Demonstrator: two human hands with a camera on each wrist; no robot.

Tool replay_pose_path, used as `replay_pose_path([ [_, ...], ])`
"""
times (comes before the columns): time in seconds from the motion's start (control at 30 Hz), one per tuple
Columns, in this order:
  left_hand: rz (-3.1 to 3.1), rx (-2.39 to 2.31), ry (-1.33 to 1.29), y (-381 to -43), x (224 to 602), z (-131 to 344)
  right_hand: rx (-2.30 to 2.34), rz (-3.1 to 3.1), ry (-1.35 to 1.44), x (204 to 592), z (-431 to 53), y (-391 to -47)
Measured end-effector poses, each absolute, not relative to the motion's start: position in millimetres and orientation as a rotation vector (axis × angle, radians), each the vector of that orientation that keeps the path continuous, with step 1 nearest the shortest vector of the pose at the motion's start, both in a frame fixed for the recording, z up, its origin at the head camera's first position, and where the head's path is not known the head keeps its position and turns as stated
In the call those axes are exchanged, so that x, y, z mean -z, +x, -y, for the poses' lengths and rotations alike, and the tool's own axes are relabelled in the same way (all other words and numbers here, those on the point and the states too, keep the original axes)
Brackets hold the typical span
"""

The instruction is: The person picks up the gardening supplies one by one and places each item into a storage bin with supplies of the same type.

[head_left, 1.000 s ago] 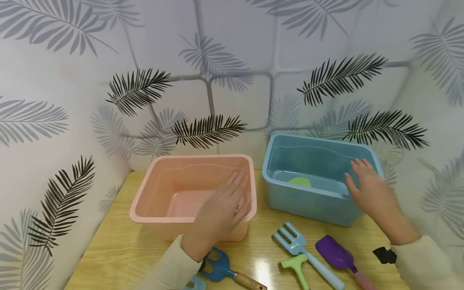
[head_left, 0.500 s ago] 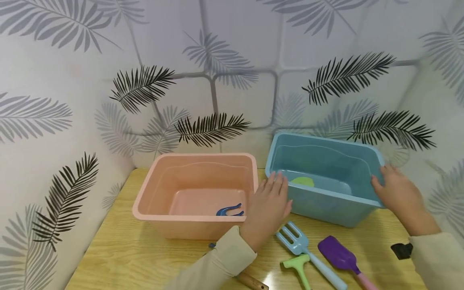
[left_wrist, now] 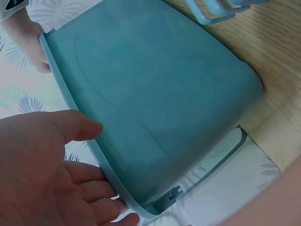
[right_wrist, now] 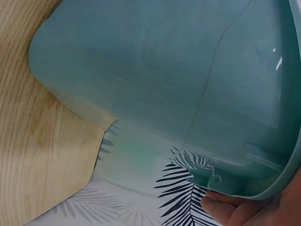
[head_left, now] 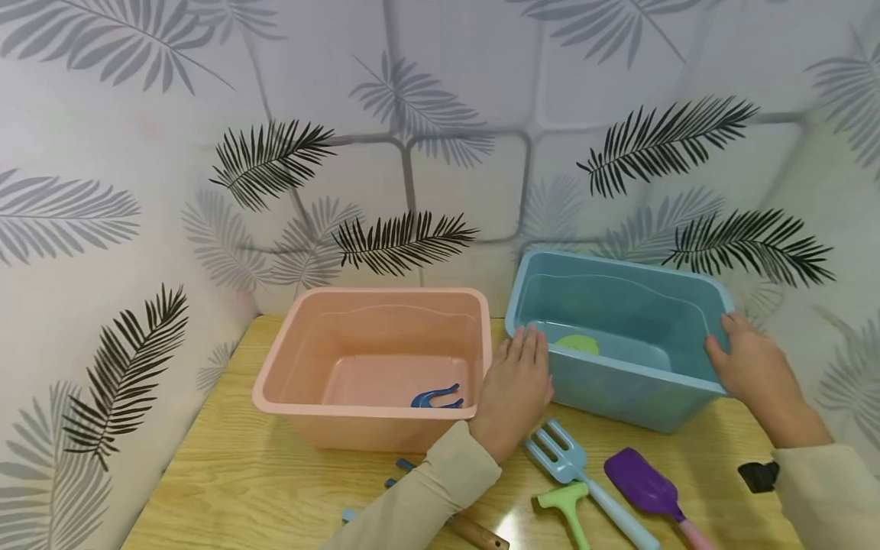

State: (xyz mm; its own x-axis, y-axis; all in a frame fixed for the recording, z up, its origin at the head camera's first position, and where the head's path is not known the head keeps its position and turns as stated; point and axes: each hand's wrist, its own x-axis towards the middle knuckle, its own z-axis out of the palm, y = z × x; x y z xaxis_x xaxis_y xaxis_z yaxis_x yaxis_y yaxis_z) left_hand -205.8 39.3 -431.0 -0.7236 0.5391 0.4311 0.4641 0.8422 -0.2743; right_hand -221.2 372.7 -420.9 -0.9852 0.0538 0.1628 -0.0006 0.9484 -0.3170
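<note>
A blue plastic bin (head_left: 619,389) stands at the back right of the wooden table, with a light green piece (head_left: 577,344) on its floor. My left hand (head_left: 516,389) holds the bin's rim near its front left corner; in the left wrist view the thumb lies against the bin's outer wall and the fingers (left_wrist: 96,190) bend at the rim. At the other end, my right hand (head_left: 759,374) grips the right rim, its fingertips (right_wrist: 218,207) tucked under the rim's corner. Left of it sits a pink bin (head_left: 371,428) with a blue pronged tool (head_left: 436,397) inside.
In front of the bins lie a light blue hand fork (head_left: 560,454), a light green small tool (head_left: 567,500) and a purple shovel (head_left: 642,481) with a pink handle. A wooden handle (head_left: 477,531) shows past my left sleeve, which hides part of its tool. A leaf-patterned wall covering (head_left: 474,191) rises behind.
My left hand has moved right, from over the pink bin to the blue bin's left rim. My right hand has shifted outward onto its right rim. The blue tool in the pink bin now shows.
</note>
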Motion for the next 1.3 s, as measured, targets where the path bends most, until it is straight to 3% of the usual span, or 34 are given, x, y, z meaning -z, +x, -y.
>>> replay_pose_path([
  [0.53,2.509,-0.172,-0.753,-200,430,-37,-0.477,2.940,0.001,416,-368,-226],
  [1.3,2.437,-0.234,-0.710,-167,437,-36,-0.454,2.966,0.154,417,-368,-226],
])
